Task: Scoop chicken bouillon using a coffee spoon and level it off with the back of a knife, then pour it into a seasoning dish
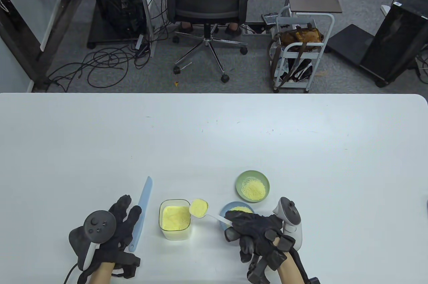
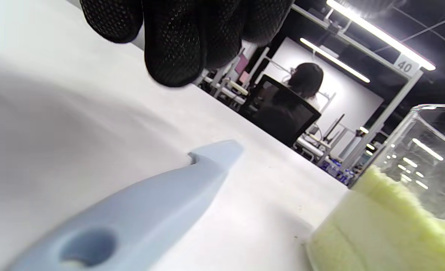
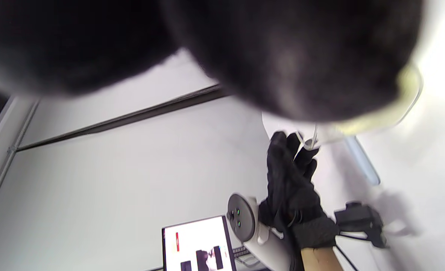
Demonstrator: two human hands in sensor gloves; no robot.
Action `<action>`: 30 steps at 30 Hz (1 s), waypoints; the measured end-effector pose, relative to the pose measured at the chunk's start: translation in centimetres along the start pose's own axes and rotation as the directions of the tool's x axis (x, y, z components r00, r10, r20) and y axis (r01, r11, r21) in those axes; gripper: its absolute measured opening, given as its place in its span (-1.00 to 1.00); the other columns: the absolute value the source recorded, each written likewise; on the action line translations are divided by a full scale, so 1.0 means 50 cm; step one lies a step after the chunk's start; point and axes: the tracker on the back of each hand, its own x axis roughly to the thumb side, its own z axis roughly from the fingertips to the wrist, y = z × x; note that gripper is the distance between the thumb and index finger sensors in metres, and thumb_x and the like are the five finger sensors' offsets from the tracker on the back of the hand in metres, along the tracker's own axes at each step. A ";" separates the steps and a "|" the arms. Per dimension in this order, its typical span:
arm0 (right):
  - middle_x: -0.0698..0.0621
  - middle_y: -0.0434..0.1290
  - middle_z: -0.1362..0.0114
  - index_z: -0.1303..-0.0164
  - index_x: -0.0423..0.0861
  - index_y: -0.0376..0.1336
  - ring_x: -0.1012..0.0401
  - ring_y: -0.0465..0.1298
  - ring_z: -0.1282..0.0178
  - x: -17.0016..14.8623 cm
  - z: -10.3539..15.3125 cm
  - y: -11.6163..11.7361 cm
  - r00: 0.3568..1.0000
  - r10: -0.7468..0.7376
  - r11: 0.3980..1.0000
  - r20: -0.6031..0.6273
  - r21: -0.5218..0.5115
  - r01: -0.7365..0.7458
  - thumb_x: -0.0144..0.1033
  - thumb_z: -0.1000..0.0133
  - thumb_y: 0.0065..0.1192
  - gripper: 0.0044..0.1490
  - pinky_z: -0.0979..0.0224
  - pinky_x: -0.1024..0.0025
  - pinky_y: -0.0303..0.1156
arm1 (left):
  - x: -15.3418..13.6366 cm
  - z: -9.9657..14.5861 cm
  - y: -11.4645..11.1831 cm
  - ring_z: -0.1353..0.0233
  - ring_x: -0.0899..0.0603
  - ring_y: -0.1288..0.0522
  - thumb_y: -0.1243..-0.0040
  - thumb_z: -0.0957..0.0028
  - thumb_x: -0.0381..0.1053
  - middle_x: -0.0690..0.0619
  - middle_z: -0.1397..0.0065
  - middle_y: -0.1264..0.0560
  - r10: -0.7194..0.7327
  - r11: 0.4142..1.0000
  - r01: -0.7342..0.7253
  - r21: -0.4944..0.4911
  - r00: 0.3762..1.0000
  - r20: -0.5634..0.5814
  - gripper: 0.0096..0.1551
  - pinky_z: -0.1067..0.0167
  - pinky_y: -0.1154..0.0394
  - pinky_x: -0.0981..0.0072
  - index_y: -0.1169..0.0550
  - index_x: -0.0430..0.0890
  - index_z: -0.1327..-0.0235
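While the far half of the table (image 1: 214, 130) lies bare, everything crowds the near edge. The right hand (image 1: 259, 230) pinches the coffee spoon (image 1: 202, 208), heaped with bouillon, just above the clear container (image 1: 174, 219). The left hand (image 1: 115, 227) rests relaxed beside the knife (image 1: 142, 210). A blue dish (image 1: 229, 208) and green dish (image 1: 252, 186) sit right.

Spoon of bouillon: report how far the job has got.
Done: the spoon, held by the right hand, is heaped with bouillon beside the clear container. In hand: the left hand reaches toward the blue knife, not yet gripping it. Left: levelling, then pouring into a dish; the green dish already holds some.
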 end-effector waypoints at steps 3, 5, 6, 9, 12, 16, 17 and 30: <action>-0.44 0.44 0.21 -0.05 -0.54 0.05 0.49 0.60 0.64 -0.002 0.033 -0.053 1.000 -0.005 0.991 -0.003 -0.135 0.005 -0.54 -0.06 0.09 -0.48 0.64 0.53 0.65 | -0.005 -0.003 -0.014 -0.59 -0.33 -0.31 0.22 0.06 0.52 -0.22 -0.69 -0.12 0.022 0.998 -0.021 -0.064 1.000 0.017 0.04 -0.43 -0.19 -0.30 -0.03 -0.02 -0.61; -0.44 0.43 0.20 -0.06 -0.53 0.05 0.47 0.60 0.64 -0.007 0.049 -0.086 1.000 0.001 0.980 -0.023 -0.200 -0.005 -0.55 -0.05 0.11 -0.48 0.63 0.51 0.65 | -0.008 -0.006 -0.021 -0.63 -0.35 -0.25 0.27 0.06 0.54 -0.24 -0.70 -0.06 0.032 0.995 -0.031 -0.099 0.999 0.011 0.08 -0.44 -0.14 -0.36 0.03 -0.03 -0.62; -0.45 0.42 0.18 -0.07 -0.52 0.05 0.47 0.60 0.62 -0.011 0.058 -0.109 0.999 0.016 0.971 -0.041 -0.237 -0.026 -0.55 -0.06 0.11 -0.47 0.61 0.51 0.65 | -0.010 -0.007 -0.024 -0.63 -0.36 -0.24 0.28 0.06 0.55 -0.26 -0.70 -0.05 0.039 0.993 -0.038 -0.115 0.999 0.010 0.08 -0.44 -0.13 -0.38 0.04 -0.04 -0.62; -0.44 0.39 0.13 -0.11 -0.48 0.03 0.45 0.59 0.56 -0.019 0.071 -0.154 0.997 0.053 0.940 -0.056 -0.333 -0.068 -0.54 -0.07 0.09 -0.47 0.55 0.49 0.64 | -0.013 -0.010 -0.027 -0.66 -0.37 -0.19 0.31 0.06 0.55 -0.27 -0.71 -0.01 0.055 0.990 -0.053 -0.131 0.998 0.006 0.09 -0.44 -0.10 -0.40 0.06 -0.04 -0.63; -0.44 0.36 0.08 -0.14 -0.45 0.02 0.42 0.57 0.54 -0.025 0.072 -0.181 0.997 0.037 0.916 -0.067 -0.397 -0.061 -0.54 -0.07 0.09 -0.46 0.51 0.45 0.61 | -0.014 -0.011 -0.026 -0.66 -0.37 -0.19 0.30 0.06 0.55 -0.26 -0.71 -0.03 0.055 0.991 -0.054 -0.125 0.998 0.002 0.08 -0.44 -0.10 -0.40 0.05 -0.04 -0.63; -0.45 0.28 0.00 -0.18 -0.41 -0.03 0.38 0.55 0.48 -0.023 0.059 -0.197 0.994 0.055 0.907 -0.091 -0.411 -0.088 -0.56 -0.08 0.06 -0.44 0.43 0.39 0.58 | -0.012 -0.010 -0.025 -0.65 -0.37 -0.20 0.29 0.05 0.54 -0.26 -0.71 -0.04 0.051 0.992 -0.051 -0.113 0.999 -0.002 0.08 -0.43 -0.10 -0.41 0.04 -0.04 -0.62; -0.46 0.25 -0.03 -0.19 -0.40 -0.04 0.37 0.54 0.47 -0.022 0.055 -0.198 0.992 0.068 0.905 -0.102 -0.413 -0.104 -0.56 -0.07 0.06 -0.44 0.41 0.38 0.57 | -0.012 -0.010 -0.024 -0.65 -0.37 -0.20 0.29 0.05 0.54 -0.26 -0.71 -0.04 0.050 0.992 -0.050 -0.114 0.999 -0.003 0.07 -0.43 -0.10 -0.41 0.03 -0.04 -0.62; -0.46 0.16 -0.07 -0.15 -0.31 0.04 0.27 0.52 0.45 0.008 0.043 -0.177 0.952 0.236 0.816 -0.196 -0.492 -0.304 -0.59 0.04 0.15 -0.43 0.34 0.28 0.52 | -0.012 -0.012 -0.029 -0.64 -0.36 -0.23 0.31 0.04 0.52 -0.25 -0.70 -0.09 0.069 0.989 -0.069 -0.130 0.998 -0.006 0.04 -0.43 -0.11 -0.40 0.00 -0.02 -0.62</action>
